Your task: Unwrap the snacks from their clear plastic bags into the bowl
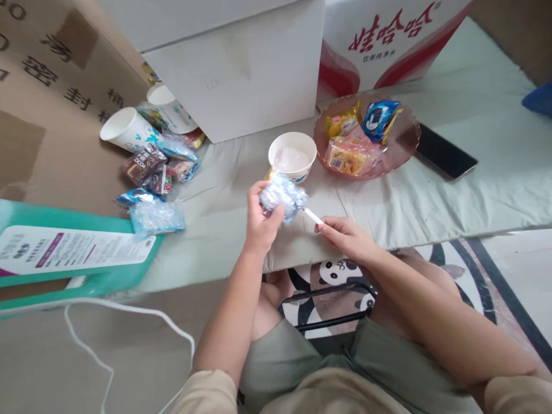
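My left hand (262, 221) is closed around a crinkled packet in clear, bluish plastic (282, 196). A thin white stick-like tool (313, 216) is pinched in the fingers of my right hand (342, 233). Its far end meets the packet's right side; whether it pierces the plastic I cannot tell. Just behind the packet stands a white paper bowl (293, 150) with something clear and plastic-like inside. To the right of that bowl, a pink ribbed dish (404, 137) holds several wrapped snacks (351, 152), including a blue packet (379, 121).
A black phone (448, 152) lies right of the dish. On the left are paper cups (129, 129), several wrapped snacks (149, 167) and a green container (86, 247). White boxes (250, 75) and a brown carton (52, 103) stand behind. A white cable (129, 305) hangs at the lower left.
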Tool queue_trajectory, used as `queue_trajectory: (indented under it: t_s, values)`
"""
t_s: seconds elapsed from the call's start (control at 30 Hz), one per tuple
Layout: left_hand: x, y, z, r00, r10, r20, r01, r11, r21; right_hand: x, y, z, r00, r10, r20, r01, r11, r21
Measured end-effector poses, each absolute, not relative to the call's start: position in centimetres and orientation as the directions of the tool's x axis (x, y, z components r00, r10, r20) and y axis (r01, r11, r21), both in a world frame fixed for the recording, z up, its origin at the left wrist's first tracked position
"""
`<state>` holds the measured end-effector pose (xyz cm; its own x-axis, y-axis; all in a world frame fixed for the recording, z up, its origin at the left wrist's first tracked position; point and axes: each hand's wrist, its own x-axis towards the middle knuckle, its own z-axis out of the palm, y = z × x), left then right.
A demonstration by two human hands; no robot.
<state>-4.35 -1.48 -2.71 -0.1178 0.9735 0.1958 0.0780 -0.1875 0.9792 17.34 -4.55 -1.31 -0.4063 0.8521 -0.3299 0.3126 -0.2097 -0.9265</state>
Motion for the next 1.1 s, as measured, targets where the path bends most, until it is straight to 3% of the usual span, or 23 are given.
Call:
queue_trajectory:
  t_s: [0.07,0.17,0.3,0.4,0.47,0.53,0.6,0.7,0.8,0.9,1.1]
  values:
    - [-4.9,-1.3,-2.1,-0.208,0.968,0.139,-0.023,-0.147,0.989,18.5,-4.3,-1.2,-0.405,0.856,-0.322,0.34,-0.187,-0.922]
    - [-4.6,-1.2,-1.8,-0.283,0.954,0.101,-0.083,-0.13,0.988,20.5,-3.7,-1.3,-0.207,0.962,-0.178,0.489,-0.056,-0.87]
    - [-2.1,-2.1,-2.3,-0.265,0.964,-0.025,-0.025,0.019,1.0,22.3,-2.9,-2.1,-0.044,0.997,0.057,0.807,0.069,-0.587]
    - [-0.8,-3.1,-2.2,-0.158,0.983,-0.092,0.242,0.129,0.962,22.9,-2.6,-2.4,-0.004,0.998,0.057,0.907,0.028,-0.42]
    - [-0.9,-3.4,-1.7,-0.142,0.99,-0.015,0.469,0.081,0.88,23.3,-2.4,-2.6,0.025,0.998,0.063,0.933,-0.001,-0.361]
    - [-1.6,-3.3,-1.1,-0.14,0.985,0.098,0.583,0.002,0.813,23.7,-2.1,-2.7,0.033,0.996,0.086,0.941,-0.002,-0.338]
    - [-2.6,-3.0,-0.8,-0.101,0.987,0.128,0.584,-0.045,0.81,24.0,-2.0,-2.8,0.057,0.989,0.134,0.944,-0.01,-0.33]
    - [-3.6,-2.3,-0.9,-0.03,0.999,0.02,0.527,-0.002,0.85,23.3,-2.5,-2.8,0.091,0.967,0.238,0.923,0.008,-0.384]
    - [-3.7,-1.9,-1.5,-0.044,0.995,-0.09,0.448,0.1,0.889,21.2,-3.2,-2.6,-0.127,0.934,0.335,0.787,0.3,-0.539]
    - [-3.6,-1.9,-1.7,-0.044,0.985,-0.165,0.364,0.17,0.916,18.8,-3.3,-2.8,-0.402,0.836,0.374,0.571,0.548,-0.611]
    - [-3.9,-1.9,-1.4,-0.049,0.989,-0.143,0.268,0.151,0.952,18.3,-2.6,-3.2,-0.519,0.801,0.299,0.498,0.568,-0.656]
